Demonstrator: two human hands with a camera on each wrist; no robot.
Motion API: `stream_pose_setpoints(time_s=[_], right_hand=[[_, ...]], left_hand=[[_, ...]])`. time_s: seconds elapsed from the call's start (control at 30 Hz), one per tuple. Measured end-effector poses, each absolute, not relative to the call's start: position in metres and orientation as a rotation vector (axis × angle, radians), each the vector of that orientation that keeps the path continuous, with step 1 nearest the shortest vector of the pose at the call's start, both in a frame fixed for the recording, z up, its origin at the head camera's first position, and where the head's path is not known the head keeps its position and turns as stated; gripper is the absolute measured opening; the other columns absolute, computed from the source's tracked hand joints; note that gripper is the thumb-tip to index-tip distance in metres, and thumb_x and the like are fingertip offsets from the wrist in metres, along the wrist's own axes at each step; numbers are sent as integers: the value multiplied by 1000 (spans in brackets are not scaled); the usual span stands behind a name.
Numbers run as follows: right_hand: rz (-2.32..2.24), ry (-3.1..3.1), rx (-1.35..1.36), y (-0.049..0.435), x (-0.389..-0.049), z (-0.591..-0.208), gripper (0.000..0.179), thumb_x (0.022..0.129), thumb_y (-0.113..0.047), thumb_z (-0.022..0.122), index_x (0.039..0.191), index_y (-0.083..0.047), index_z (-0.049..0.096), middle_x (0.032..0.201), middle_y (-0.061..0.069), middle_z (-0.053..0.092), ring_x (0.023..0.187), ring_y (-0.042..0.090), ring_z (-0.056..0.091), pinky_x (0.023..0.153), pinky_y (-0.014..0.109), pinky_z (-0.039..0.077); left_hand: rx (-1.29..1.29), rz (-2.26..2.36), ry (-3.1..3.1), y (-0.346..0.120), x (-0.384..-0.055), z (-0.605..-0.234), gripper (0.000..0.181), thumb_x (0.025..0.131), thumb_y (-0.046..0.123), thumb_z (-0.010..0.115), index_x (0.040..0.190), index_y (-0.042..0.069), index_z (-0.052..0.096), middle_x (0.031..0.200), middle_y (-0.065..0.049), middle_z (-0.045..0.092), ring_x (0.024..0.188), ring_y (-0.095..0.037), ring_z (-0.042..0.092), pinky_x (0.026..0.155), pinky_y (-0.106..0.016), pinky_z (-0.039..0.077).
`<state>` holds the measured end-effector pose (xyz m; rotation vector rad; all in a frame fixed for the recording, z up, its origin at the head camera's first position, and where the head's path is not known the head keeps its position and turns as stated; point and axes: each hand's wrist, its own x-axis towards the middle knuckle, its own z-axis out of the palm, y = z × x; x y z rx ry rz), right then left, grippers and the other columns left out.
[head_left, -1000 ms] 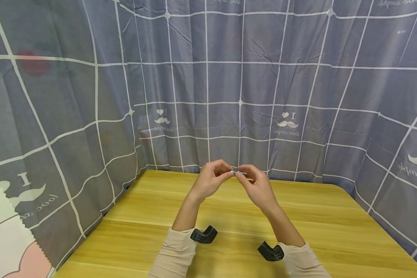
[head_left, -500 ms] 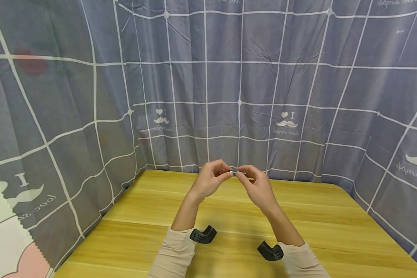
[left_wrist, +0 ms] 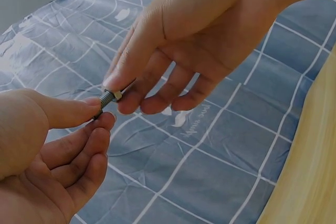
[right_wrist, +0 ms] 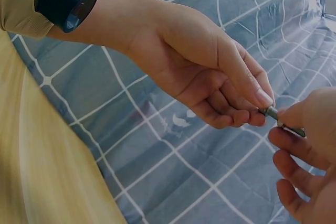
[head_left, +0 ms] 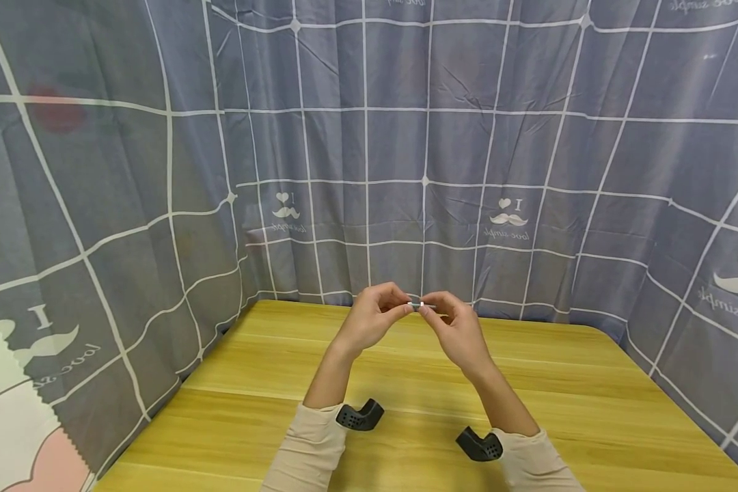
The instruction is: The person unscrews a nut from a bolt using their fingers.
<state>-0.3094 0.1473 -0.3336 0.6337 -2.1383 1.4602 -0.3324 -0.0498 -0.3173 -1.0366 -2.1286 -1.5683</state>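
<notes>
A small metal bolt (head_left: 415,305) is held level between both hands, above the table's far edge. My left hand (head_left: 370,316) pinches its head end between thumb and forefinger; the head is mostly covered by the fingertips. On the threaded shank (left_wrist: 106,98) sits a hex nut (left_wrist: 117,95). My right hand (head_left: 458,331) has its thumb and forefinger at this nut, pinching it. In the right wrist view the bolt's free end (right_wrist: 298,131) sticks out past the nut, beside the right fingers. The other fingers of both hands are loosely bent.
Below the hands lies a yellow wood-grain table (head_left: 406,410). A grey curtain (head_left: 393,150) with white grid lines surrounds it at the back and sides. Black wrist cameras (head_left: 359,415) sit on both cuffs. A pale patterned cloth (head_left: 18,410) hangs at the left.
The right thumb and fingertips shift slightly at the nut, which shows more plainly now. The left hand and the bolt stay in place.
</notes>
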Motion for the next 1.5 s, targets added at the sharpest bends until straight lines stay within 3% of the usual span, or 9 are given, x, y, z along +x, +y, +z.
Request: stream_pose_setpoints(time_s=[0.2, 0.43, 0.6, 0.73, 0.93, 1.23, 1.37, 1.5], right_hand=[[1470, -2125, 672, 147, -310, -333, 25, 101, -11, 70, 125, -5, 67, 123, 14, 67, 112, 27, 66, 91, 43, 53], [1437, -2128, 650, 147, -309, -333, 16, 103, -12, 68, 115, -2, 72, 111, 9, 70, 104, 25, 64, 90, 47, 52], [1446, -2117, 660, 147, -310, -333, 16, 100, -7, 70, 116, -3, 70, 112, 10, 70, 104, 25, 66, 89, 41, 53], [1448, -2127, 653, 147, -310, -334, 25, 99, -10, 72, 124, -4, 68, 119, 11, 69, 107, 26, 67, 88, 39, 53], [1423, -2157, 609, 148, -310, -333, 21, 103, -17, 69, 119, -4, 73, 114, 8, 71, 104, 25, 65, 88, 45, 53], [1429, -2131, 631, 147, -309, -331, 21, 99, -9, 72, 119, -3, 70, 114, 12, 70, 102, 25, 67, 88, 43, 54], [1416, -2157, 603, 147, -309, -333, 27, 100, -16, 73, 124, -4, 69, 120, 12, 69, 105, 26, 66, 89, 47, 53], [1399, -2185, 564, 147, -309, -334, 25, 102, -22, 70, 119, -3, 73, 114, 8, 72, 103, 26, 66, 89, 49, 53]], left_hand=[[-1028, -1588, -2127, -50, -333, -316, 4, 99, 5, 70, 100, 3, 73, 91, -6, 71, 70, -14, 56, 64, -29, 44], [-1033, -1580, -2135, -49, -332, -317, 4, 99, 5, 70, 101, 3, 73, 94, -16, 70, 72, -25, 57, 64, -28, 44], [-1031, -1585, -2130, -49, -332, -318, 4, 99, 4, 70, 101, 3, 73, 91, -9, 71, 70, -19, 55, 63, -28, 43], [-1029, -1601, -2126, -50, -332, -318, 4, 99, 3, 70, 101, 3, 73, 88, -3, 71, 69, -25, 55, 62, -27, 43], [-1030, -1586, -2128, -51, -333, -317, 6, 99, 4, 70, 103, 0, 73, 92, -8, 71, 72, -20, 57, 64, -28, 45], [-1030, -1590, -2125, -51, -334, -317, 6, 99, 4, 70, 103, 0, 73, 91, -3, 71, 73, -26, 59, 64, -28, 44], [-1028, -1589, -2128, -51, -334, -317, 5, 99, 4, 70, 102, 2, 73, 90, -2, 71, 71, -21, 57, 63, -28, 44], [-1028, -1578, -2130, -51, -333, -317, 4, 99, 5, 71, 101, 3, 73, 90, -1, 71, 71, -17, 57, 64, -29, 45]])
